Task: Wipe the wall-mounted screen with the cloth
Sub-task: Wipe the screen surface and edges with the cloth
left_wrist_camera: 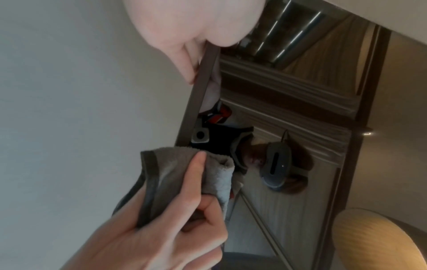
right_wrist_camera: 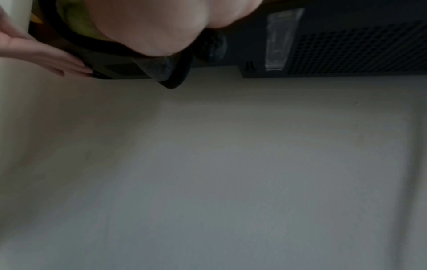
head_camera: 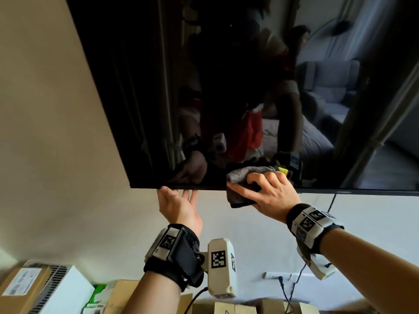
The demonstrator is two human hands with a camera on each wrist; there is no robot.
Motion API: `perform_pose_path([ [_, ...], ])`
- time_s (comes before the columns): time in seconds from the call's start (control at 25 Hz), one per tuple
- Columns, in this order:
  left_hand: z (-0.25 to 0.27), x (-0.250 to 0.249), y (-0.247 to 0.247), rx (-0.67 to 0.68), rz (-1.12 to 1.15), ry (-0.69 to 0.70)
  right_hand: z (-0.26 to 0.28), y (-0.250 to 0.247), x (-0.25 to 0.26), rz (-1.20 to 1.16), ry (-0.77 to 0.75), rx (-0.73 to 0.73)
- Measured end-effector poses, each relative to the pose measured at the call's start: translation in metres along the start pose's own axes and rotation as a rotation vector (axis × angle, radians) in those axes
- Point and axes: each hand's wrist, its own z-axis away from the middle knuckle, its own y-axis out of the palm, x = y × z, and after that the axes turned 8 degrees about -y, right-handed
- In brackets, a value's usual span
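Observation:
The wall-mounted screen is a large black panel that reflects the room. My right hand grips a bunched grey cloth and presses it on the glass at the bottom edge, left of centre. Part of the cloth hangs below the edge. My left hand is under the bottom edge near the lower left corner, thumb and straight fingers touching the frame. In the left wrist view the cloth sits in the right hand beside the bezel. The right wrist view shows the left fingers flat against the screen's underside.
A pale wall surrounds the screen. Cardboard boxes and a white box stand low at the left. More boxes lie below. A cable hangs from the screen toward a socket strip.

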Motion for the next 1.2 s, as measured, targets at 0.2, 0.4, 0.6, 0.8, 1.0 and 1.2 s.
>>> perform_pose_path([
  [0.2, 0.021, 0.041, 0.028, -0.07, -0.038, 0.124, 0.011, 0.002, -0.012, -0.073, -0.038, -0.028],
  [0.4, 0.038, 0.077, 0.047, -0.086, -0.061, 0.084, 0.089, -0.017, -0.071, -0.032, -0.037, -0.006],
  [0.6, 0.058, 0.1, 0.063, -0.09, -0.085, 0.103, 0.085, -0.014, -0.05, -0.09, 0.111, 0.005],
  [0.8, 0.058, 0.113, 0.062, -0.069, -0.103, 0.112, 0.122, -0.02, -0.081, -0.062, 0.029, -0.004],
  [1.0, 0.069, 0.129, 0.08, -0.082, -0.058, 0.076, 0.203, -0.033, -0.123, 0.005, 0.108, 0.034],
  [1.2, 0.082, 0.166, 0.097, -0.1, -0.059, 0.081, 0.259, -0.038, -0.162, 0.034, 0.113, 0.038],
])
